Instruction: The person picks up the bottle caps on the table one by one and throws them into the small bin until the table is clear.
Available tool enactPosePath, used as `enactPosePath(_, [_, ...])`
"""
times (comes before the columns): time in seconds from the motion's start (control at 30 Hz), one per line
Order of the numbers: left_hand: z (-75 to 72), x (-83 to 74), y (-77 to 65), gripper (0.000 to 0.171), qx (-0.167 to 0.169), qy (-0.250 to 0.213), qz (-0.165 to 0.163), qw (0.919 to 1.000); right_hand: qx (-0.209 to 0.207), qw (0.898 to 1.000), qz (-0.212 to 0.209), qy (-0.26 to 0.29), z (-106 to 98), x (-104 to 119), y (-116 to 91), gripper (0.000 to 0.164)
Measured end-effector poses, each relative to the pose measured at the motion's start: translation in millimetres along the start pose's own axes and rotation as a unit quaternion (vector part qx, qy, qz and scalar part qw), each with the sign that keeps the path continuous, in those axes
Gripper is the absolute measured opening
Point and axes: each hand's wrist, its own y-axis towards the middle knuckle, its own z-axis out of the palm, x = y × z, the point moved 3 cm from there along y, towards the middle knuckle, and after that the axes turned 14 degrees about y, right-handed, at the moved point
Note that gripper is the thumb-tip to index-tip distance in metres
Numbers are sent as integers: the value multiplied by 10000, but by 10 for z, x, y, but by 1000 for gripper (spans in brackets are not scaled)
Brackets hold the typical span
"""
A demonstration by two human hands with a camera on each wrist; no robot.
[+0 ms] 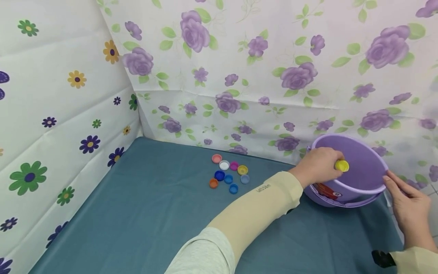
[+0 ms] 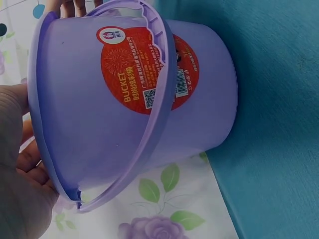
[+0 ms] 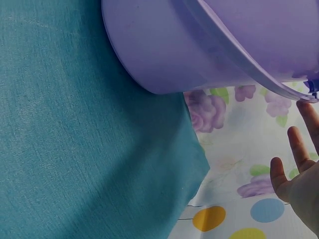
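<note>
A purple bucket (image 1: 362, 193) stands at the right end of the table, with its handle hanging down at the front. Over its mouth, my left hand (image 1: 319, 163) holds a yellow bottle cap (image 1: 342, 165) by the fingertips. My right hand (image 1: 410, 205) grips the bucket's right rim, and its other fingers (image 3: 299, 149) spread apart in the right wrist view. A red label (image 2: 149, 69) shows on the bucket's side in the left wrist view. Several loose caps lie in a group at the back of the table, among them an orange cap (image 1: 213, 183) and a white cap (image 1: 224, 164).
A blue-green cloth (image 1: 137, 213) covers the table. Behind it hangs a sheet with purple roses (image 1: 195, 32), and on the left a sheet with small daisies (image 1: 29, 177). My left forearm crosses over the table in front of the caps. The bucket's inside bottom is hidden.
</note>
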Motion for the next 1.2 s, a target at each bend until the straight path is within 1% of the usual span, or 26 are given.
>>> enactPosePath(0.17, [6, 11, -2, 42, 80, 11, -28, 10000, -95, 9999, -61, 120, -3, 6, 23, 44])
enactPosePath(0.27, [11, 23, -12, 45, 129, 24, -42, 9999, -140, 9998, -61, 102, -2, 6, 22, 43])
enactPosePath(0.37, [6, 35, -25, 44, 84, 35, -33, 10000, -129, 9998, -36, 112, 6, 7, 20, 43])
enactPosePath(0.57, [-52, 57, -71, 39, -143, -140, 27, 9998, -106, 9997, -67, 225, 11, 14, 24, 44])
enactPosePath(0.77, [-188, 130, -160, 40, -508, -199, 79, 9985, -113, 9998, -95, 134, -1, 7, 16, 42])
enactPosePath(1.03, [-346, 328, -329, 42, -940, -480, -1, 9944, 3, 10000, -84, 36, 3, -10, 6, 42])
enactPosePath(1.13, [-404, 446, -414, 42, -1173, -553, 0, 9916, -35, 9999, -70, 114, 3, -5, 13, 42])
enactPosePath(1.2, [-442, 552, -483, 43, -1347, -570, -17, 9892, -58, 9998, -76, 176, 7, 1, 13, 43])
